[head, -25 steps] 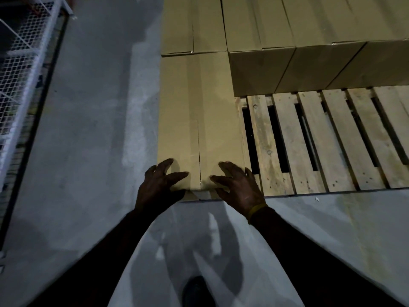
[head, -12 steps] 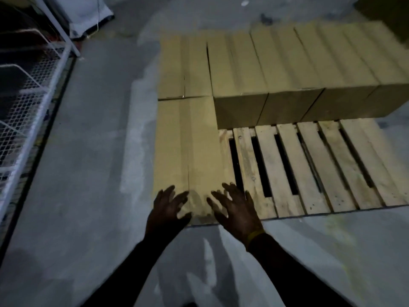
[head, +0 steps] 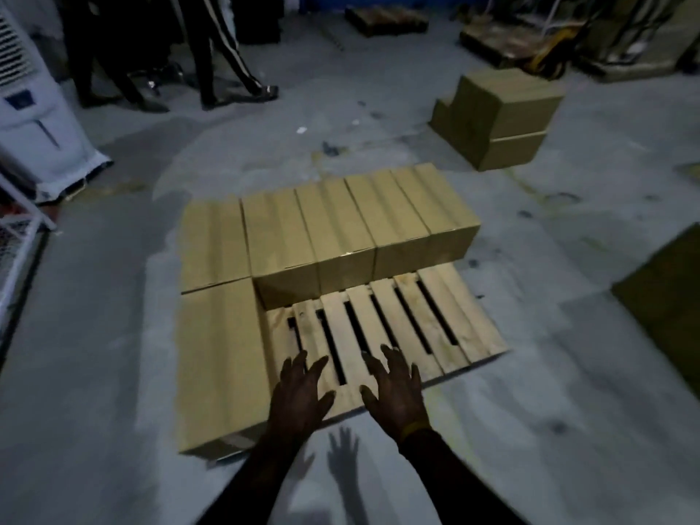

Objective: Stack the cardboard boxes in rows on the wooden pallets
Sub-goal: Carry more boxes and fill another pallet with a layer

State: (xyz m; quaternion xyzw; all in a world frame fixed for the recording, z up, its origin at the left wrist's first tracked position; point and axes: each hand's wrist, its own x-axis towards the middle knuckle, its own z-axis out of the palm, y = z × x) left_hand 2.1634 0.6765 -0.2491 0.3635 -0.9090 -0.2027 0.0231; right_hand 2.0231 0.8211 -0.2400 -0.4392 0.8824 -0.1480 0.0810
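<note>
While both my hands hang free above the near edge of the wooden pallet [head: 397, 327], nothing is in them. In the head view, the only one I have, my left hand [head: 301, 395] has its fingers [head: 299, 363] spread wide and straight, and my right hand [head: 396, 392] matches it, splayed and holding nothing. Their shadows fall on the concrete floor [head: 94, 335] just below my wrists, so I judge the hands are lifted rather than resting on the slats.

The cardboard boxes sit where a tidy load wants them. A back row [head: 360, 221] runs across the far side of the pallet, box against box with no gaps that I can see. Along the left edge two more boxes lie end to end, the near box [head: 219, 358] reaching the front edge and touching the far left box [head: 212, 244] behind it. Packing tight against a finished row keeps each newcomer square, which I take to be the reason for starting in that corner.

The bare slats in front of the back row, to the right of the near box, are the space left to fill. The next boxes look likely to come from the small stack [head: 500, 115] standing well apart on the floor beyond the pallet to the right. A dark flat shape [head: 666, 297] at the right edge is too dim to name.

Behind, someone's legs [head: 212, 51] stand beside a white cooler [head: 34, 108].
</note>
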